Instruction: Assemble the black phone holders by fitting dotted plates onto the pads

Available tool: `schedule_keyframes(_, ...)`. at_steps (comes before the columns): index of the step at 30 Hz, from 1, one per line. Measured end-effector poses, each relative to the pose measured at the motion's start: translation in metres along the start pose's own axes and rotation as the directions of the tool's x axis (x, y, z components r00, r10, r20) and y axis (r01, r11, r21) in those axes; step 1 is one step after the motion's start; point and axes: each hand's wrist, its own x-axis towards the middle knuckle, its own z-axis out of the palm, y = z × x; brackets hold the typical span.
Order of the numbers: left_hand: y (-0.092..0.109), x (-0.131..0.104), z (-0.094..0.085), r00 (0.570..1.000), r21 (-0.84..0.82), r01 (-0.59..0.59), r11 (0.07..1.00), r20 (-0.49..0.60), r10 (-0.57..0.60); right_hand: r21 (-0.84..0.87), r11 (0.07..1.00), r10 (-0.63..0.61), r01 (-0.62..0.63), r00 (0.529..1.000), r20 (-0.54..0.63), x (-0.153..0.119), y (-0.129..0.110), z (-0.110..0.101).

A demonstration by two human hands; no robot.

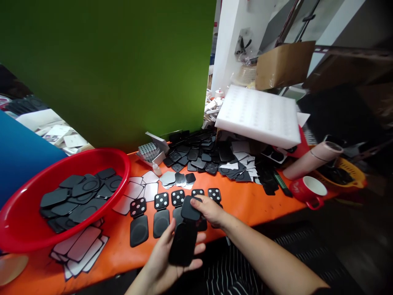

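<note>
Both my hands hold one black hinged two-panel piece (183,243) above the front edge of the orange table. My left hand (167,262) supports its longer lower panel from beneath, thumb at the edge and fingers spread behind. My right hand (209,209) pinches the smaller square panel at its upper right corner. Just beyond, several similar pieces lie unfolded in a row, such as the one at the left end (139,230). Their small upper panels show pale dots (161,200). My hands partly cover the middle and right of this row.
A red basin (123,157) of black pieces stands left, near pale black-edged sheets (82,250). Black parts (199,153) are heaped at the back, beside a small dropper bottle (156,168). Right are a white foam block (258,114), pink flask (313,159) and red mug (307,190).
</note>
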Motion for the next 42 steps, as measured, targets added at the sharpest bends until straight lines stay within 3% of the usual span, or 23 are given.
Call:
schedule_keyframes(2, -0.004, 0.006, -0.004, 0.998, 0.072, -0.059, 0.996, -0.024, 0.061, -0.099, 0.995, -0.032, 0.021, 0.993, -0.11, 0.0, 0.009, -0.001)
schedule_keyframes(4, -0.006, 0.016, -0.013, 0.967, 0.265, -0.203, 0.943, -0.094, 0.235, -0.14, 0.99, -0.034, 0.005, 0.978, -0.205, 0.001, 0.018, -0.002)
schedule_keyframes(6, -0.008, 0.026, -0.023, 0.906, 0.473, -0.294, 0.83, -0.138, 0.4, -0.081, 0.996, 0.014, -0.028, 0.985, -0.172, 0.0, 0.025, -0.003)
schedule_keyframes(8, -0.008, 0.033, -0.031, 0.865, 0.61, -0.31, 0.73, -0.137, 0.482, -0.03, 0.999, 0.037, -0.04, 0.995, -0.09, -0.002, 0.027, -0.003)
schedule_keyframes(11, -0.01, 0.036, -0.035, 0.888, 0.661, -0.285, 0.694, -0.091, 0.451, -0.099, 0.994, 0.039, -0.043, 0.998, -0.041, -0.005, 0.021, -0.002)
schedule_keyframes(16, -0.011, 0.03, -0.03, 0.93, 0.592, -0.275, 0.757, -0.038, 0.367, -0.141, 0.989, 0.047, -0.046, 0.999, -0.001, -0.006, 0.008, 0.002)
schedule_keyframes(22, -0.008, 0.024, -0.025, 0.927, 0.602, -0.288, 0.744, -0.019, 0.374, -0.092, 0.992, 0.085, -0.086, 0.996, -0.013, -0.004, 0.008, 0.003)
schedule_keyframes(32, -0.011, 0.028, -0.034, 0.921, 0.65, -0.295, 0.7, -0.002, 0.39, 0.029, 0.993, 0.116, -0.117, 0.993, 0.011, -0.002, 0.011, 0.003)
schedule_keyframes(37, -0.011, 0.029, -0.031, 0.916, 0.626, -0.295, 0.722, -0.029, 0.4, 0.043, 0.991, 0.125, -0.126, 0.992, 0.026, 0.0, 0.013, 0.004)
schedule_keyframes(42, -0.019, 0.031, -0.037, 0.914, 0.582, -0.27, 0.767, -0.097, 0.395, -0.046, 0.992, 0.114, -0.118, 0.989, -0.092, 0.006, 0.014, -0.002)
